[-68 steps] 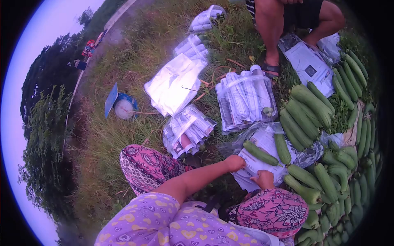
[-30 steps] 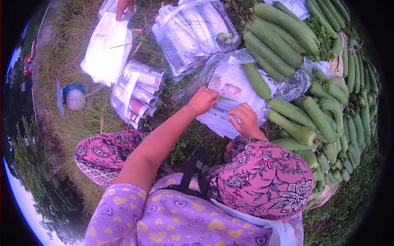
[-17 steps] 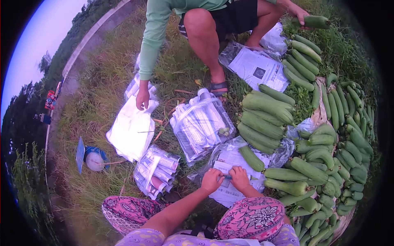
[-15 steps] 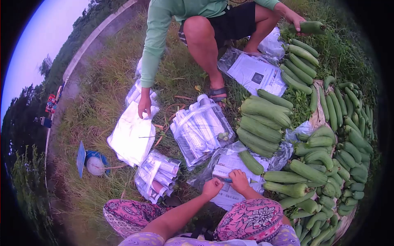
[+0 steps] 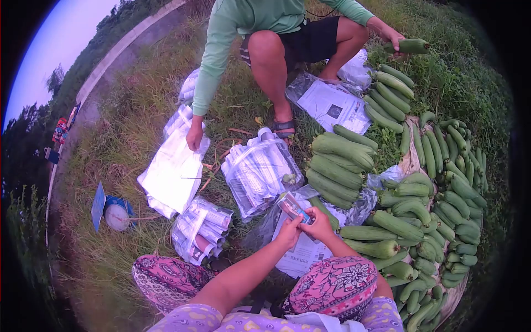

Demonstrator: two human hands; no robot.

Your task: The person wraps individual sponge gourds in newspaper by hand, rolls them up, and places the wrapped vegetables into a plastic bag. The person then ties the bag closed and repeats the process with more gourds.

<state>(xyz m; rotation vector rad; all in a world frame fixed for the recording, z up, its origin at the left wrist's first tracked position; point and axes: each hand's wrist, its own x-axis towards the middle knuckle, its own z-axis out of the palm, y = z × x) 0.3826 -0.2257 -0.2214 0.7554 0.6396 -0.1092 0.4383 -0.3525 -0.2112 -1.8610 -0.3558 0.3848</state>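
Note:
My left hand [image 5: 289, 231] and my right hand [image 5: 318, 223] are close together in front of my knees, fingers closed on a roll of printed newspaper [image 5: 292, 206]. The roll tilts up and away from me; whether anything is inside it I cannot tell. Beneath my hands lie flat newspaper sheets [image 5: 301, 254] on clear plastic. A single green loofah [image 5: 325, 213] lies on them just beyond my right hand, partly hidden by it. To the right, a stack of long loofahs [image 5: 338, 166] rests by crumpled plastic [image 5: 373, 193].
Bags of newspaper-wrapped rolls [image 5: 263, 174] [image 5: 202, 229] stand on the grass, near a white plastic sheet [image 5: 174, 177] and a dial scale [image 5: 117, 216]. Many loofahs [image 5: 412, 210] cover a cloth at right. Opposite, a person in a green sleeve [image 5: 213, 72] holds another loofah [image 5: 414, 46].
My hands have lifted the newspaper roll off the sheets and tipped its far end up, so a coloured printed side shows. The whole view has shifted slightly.

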